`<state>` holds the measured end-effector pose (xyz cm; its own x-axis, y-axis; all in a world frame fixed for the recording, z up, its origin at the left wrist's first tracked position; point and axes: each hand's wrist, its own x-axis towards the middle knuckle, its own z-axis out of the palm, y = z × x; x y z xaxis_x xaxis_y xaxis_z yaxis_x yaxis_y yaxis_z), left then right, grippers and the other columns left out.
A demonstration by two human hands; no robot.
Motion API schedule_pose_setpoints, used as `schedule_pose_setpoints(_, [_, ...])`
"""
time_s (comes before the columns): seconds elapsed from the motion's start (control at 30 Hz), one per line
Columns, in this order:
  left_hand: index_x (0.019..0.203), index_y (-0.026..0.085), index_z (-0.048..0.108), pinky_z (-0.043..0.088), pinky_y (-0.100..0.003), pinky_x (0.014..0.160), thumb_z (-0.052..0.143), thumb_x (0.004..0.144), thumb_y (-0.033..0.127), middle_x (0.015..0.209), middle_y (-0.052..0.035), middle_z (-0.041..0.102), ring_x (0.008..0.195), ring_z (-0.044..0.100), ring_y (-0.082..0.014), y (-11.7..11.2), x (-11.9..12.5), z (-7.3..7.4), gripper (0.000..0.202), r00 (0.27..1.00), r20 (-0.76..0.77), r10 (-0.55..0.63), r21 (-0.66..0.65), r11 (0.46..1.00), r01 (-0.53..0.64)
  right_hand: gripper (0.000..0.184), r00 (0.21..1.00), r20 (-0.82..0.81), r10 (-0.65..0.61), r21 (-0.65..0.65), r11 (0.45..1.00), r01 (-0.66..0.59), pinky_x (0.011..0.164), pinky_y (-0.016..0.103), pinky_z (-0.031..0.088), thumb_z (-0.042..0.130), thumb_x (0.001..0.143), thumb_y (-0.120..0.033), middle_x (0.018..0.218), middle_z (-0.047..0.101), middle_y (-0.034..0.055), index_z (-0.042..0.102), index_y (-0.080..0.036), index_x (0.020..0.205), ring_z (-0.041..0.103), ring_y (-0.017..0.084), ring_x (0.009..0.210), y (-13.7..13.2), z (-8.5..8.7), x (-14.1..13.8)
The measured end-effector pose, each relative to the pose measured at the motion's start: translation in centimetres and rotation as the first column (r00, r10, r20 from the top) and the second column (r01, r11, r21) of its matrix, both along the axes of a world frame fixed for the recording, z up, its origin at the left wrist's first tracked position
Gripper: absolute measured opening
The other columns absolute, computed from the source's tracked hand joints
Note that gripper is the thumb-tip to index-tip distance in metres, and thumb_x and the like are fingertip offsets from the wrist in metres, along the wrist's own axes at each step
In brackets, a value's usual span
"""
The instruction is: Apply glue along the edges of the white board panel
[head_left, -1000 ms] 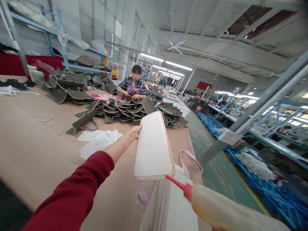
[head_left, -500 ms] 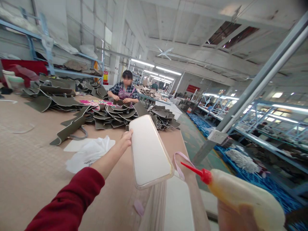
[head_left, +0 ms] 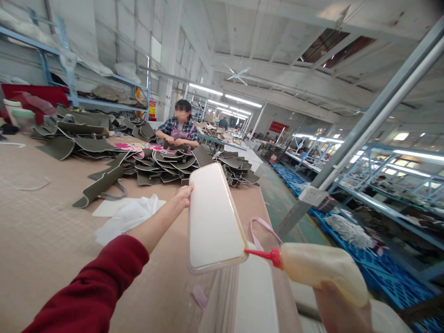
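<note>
My left hand (head_left: 183, 196) is closed on the left edge of a white rounded panel (head_left: 217, 219), holding it tilted above the table. A pale raised rim runs round the panel, with a yellowish glue line along its right side. My right hand (head_left: 342, 307) grips a translucent squeeze bottle of glue (head_left: 319, 266) from below; part of that hand is hidden behind the bottle. The red nozzle (head_left: 260, 253) points left, its tip at the panel's lower right corner. Beneath the panel stands a stack of white panels (head_left: 255, 296).
Dark olive leather pieces (head_left: 166, 166) lie heaped across the table (head_left: 152, 286). A co-worker (head_left: 180, 129) sits behind them, handling one piece. White tissue (head_left: 128, 217) and a pink strip (head_left: 262, 226) lie nearby. A grey metal post (head_left: 333, 166) rises at the right.
My right hand has brought the glue bottle leftward, so its nozzle tip now meets the panel's lower right corner. The panel has turned slightly in my left hand.
</note>
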<state>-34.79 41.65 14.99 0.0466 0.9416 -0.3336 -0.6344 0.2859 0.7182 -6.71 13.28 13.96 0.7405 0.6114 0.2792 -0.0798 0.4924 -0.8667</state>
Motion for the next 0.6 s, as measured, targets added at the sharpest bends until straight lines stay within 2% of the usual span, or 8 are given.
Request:
schedule_pose_setpoints(0.07, [0.09, 0.015, 0.055, 0.056, -0.032, 0.061, 0.054, 0.087, 0.022, 0.059, -0.0013, 0.062, 0.051, 0.062, -0.0156, 0.0, -0.2, -0.1, 0.008, 1.0, 0.003, 0.007, -0.005, 1.0, -0.007, 0.067, 0.995, -0.052, 0.08, -0.016, 0.997, -0.08, 0.06, 0.017, 0.052, 0.085, 0.04, -0.022, 0.082, 0.066, 0.0025, 0.062, -0.022, 0.102, 0.062, 0.016, 0.072, 0.0, -0.8, -0.1])
schedule_pose_setpoints(0.17, [0.091, 0.015, 0.056, 0.055, -0.032, 0.058, 0.055, 0.086, 0.022, 0.059, -0.002, 0.063, 0.05, 0.061, -0.0166, -0.3, -0.5, -0.5, 0.009, 1.0, 0.005, 0.015, -0.004, 1.0, -0.015, 0.066, 0.983, -0.094, 0.155, 0.041, 0.988, -0.152, 0.067, 0.032, 0.057, 0.083, 0.044, -0.028, 0.095, 0.066, 0.0064, 0.06, -0.024, 0.106, 0.064, 0.026, 0.084, 0.5, -1.6, -0.3])
schedule_pose_setpoints(0.23, [0.091, 0.015, 0.056, 0.055, -0.031, 0.056, 0.059, 0.083, 0.023, 0.058, -0.0018, 0.062, 0.047, 0.06, -0.0167, -0.6, -0.6, -0.9, 0.011, 1.0, -0.002, 0.019, 0.002, 1.0, -0.019, 0.06, 0.988, 0.023, 0.154, 0.09, 0.984, -0.155, 0.079, 0.042, 0.055, 0.08, 0.053, -0.034, 0.107, 0.063, 0.011, 0.059, -0.021, 0.108, 0.061, 0.031, 0.095, 1.2, -1.5, -0.5])
schedule_pose_setpoints(0.33, [0.088, 0.015, 0.054, 0.054, -0.031, 0.054, 0.059, 0.083, 0.022, 0.055, -0.0004, 0.06, 0.043, 0.058, -0.0159, -0.8, -0.7, -1.5, 0.011, 0.999, -0.034, 0.023, 0.013, 1.0, -0.022, 0.052, 0.957, 0.217, 0.192, 0.089, 0.973, -0.215, 0.09, 0.048, 0.048, 0.075, 0.062, -0.037, 0.112, 0.06, 0.016, 0.06, -0.015, 0.107, 0.058, 0.033, 0.102, 2.1, -0.8, -0.3])
schedule_pose_setpoints(0.4, [0.085, 0.015, 0.052, 0.054, -0.03, 0.054, 0.057, 0.084, 0.022, 0.052, 0.0013, 0.058, 0.042, 0.056, -0.0145, -0.8, -0.7, -1.8, 0.008, 0.998, -0.066, 0.021, 0.023, 1.0, -0.02, 0.054, 0.963, 0.186, 0.192, 0.071, 0.975, -0.209, 0.088, 0.043, 0.05, 0.079, 0.057, -0.034, 0.108, 0.063, 0.0126, 0.061, -0.017, 0.106, 0.06, 0.03, 0.097, 2.5, -0.6, 0.1])
schedule_pose_setpoints(0.5, [0.08, 0.015, 0.051, 0.053, -0.028, 0.053, 0.058, 0.084, 0.022, 0.051, 0.0023, 0.056, 0.04, 0.054, -0.0124, -0.8, -0.5, -1.9, 0.011, 0.994, -0.108, 0.0, 0.034, 0.999, 0.004, 0.061, 0.989, 0.049, 0.137, 0.047, 0.989, -0.14, 0.075, 0.03, 0.055, 0.084, 0.046, -0.027, 0.096, 0.067, 0.0049, 0.062, -0.02, 0.103, 0.064, 0.022, 0.083, 3.1, -0.5, 0.6])
schedule_pose_setpoints(0.6, [0.078, 0.014, 0.051, 0.053, -0.028, 0.052, 0.06, 0.083, 0.025, 0.055, 0.0007, 0.059, 0.04, 0.054, -0.0118, -0.8, -0.2, -1.7, 0.014, 0.99, -0.134, -0.044, 0.034, 0.998, 0.049, 0.06, 0.987, 0.011, 0.158, 0.009, 0.987, -0.158, 0.068, 0.026, 0.055, 0.085, 0.034, -0.024, 0.085, 0.068, 0.0038, 0.065, -0.018, 0.09, 0.063, 0.02, 0.074, 3.6, -0.2, 0.6])
